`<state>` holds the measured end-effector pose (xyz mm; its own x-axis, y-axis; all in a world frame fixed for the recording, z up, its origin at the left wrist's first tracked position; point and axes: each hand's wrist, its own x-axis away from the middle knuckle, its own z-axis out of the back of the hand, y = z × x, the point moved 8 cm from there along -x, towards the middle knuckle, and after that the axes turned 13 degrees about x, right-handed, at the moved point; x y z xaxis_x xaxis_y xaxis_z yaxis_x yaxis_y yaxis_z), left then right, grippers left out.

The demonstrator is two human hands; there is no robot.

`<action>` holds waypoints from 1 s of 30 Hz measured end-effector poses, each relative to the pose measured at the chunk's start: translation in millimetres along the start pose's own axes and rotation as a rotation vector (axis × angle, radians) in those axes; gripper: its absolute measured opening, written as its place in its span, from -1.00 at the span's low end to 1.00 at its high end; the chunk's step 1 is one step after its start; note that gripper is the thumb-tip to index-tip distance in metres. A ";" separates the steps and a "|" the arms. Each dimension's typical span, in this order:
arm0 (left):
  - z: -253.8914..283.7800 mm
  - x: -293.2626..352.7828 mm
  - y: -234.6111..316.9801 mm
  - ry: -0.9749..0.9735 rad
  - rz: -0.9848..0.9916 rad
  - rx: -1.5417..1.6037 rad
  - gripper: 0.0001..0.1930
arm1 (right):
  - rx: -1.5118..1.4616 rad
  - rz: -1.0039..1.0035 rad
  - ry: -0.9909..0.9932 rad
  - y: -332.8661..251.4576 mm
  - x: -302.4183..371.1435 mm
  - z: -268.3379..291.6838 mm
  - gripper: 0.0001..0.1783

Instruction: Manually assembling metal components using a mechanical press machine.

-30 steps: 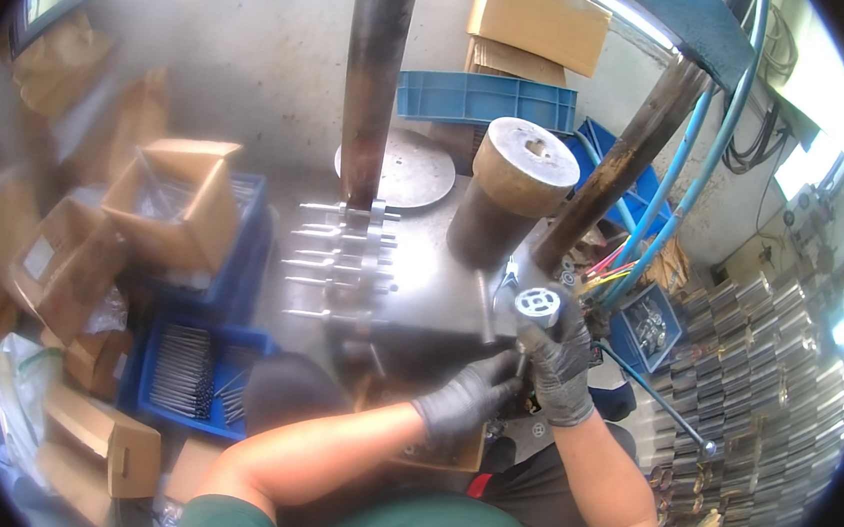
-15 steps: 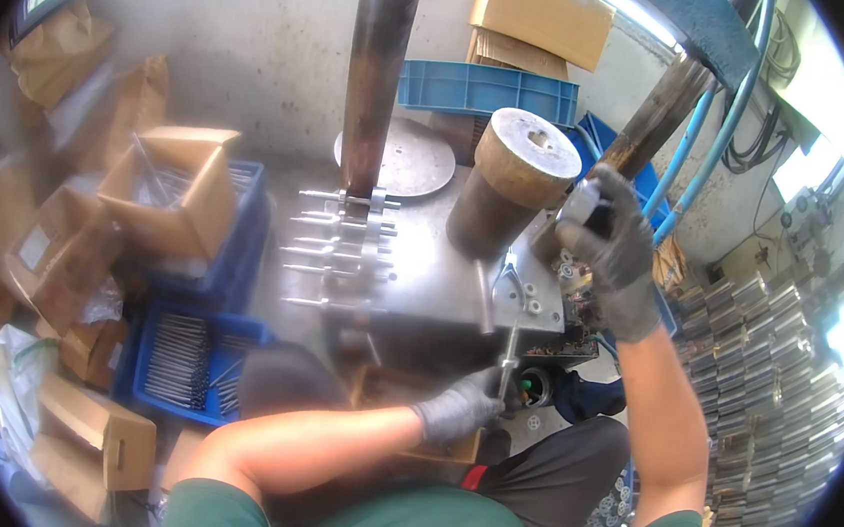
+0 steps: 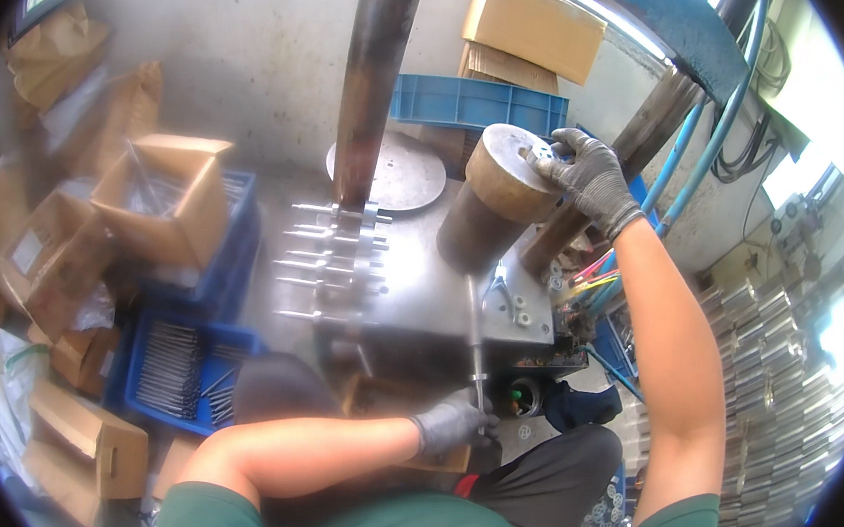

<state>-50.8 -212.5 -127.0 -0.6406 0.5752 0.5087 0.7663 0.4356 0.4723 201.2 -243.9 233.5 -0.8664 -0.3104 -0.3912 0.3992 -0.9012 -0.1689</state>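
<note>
Left hand (image 3: 453, 424) closed round metal rod (image 3: 479, 377); right hand (image 3: 590, 181) curled at thick cylinder (image 3: 492, 204) top, can't tell if pinching anything; blue bin (image 3: 168, 417) left of left hand.

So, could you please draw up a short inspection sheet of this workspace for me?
Surface: grey metal table, with a pliers-like tool and small rings on it.
Parts: slim metal shaft in hand; row of pointed shafts toward the table's left; thick metal cylinder.
Clutter: open cardboard box at left; blue bin holding rods.
Left grip: gloved, closed around the slim metal shaft.
Right grip: gloved, at the cylinder's top; whether it holds anything is unclear.
Cables: blue hose at right; thin coloured lines lower down.
Surroundings: grey wall; blue crate; stacked metal pieces at right.
</note>
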 end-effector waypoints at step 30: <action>21.1 1.8 98.1 0.093 -0.335 -0.336 -0.48 | 0.523 0.202 -0.516 39.5 259.3 113.9 -0.63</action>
<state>24.3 -154.1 -94.9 -0.8627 0.3704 0.3444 0.4686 0.3292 0.8198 -41.9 -394.4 228.4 -0.8731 -0.4711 0.1254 0.4823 -0.7977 0.3619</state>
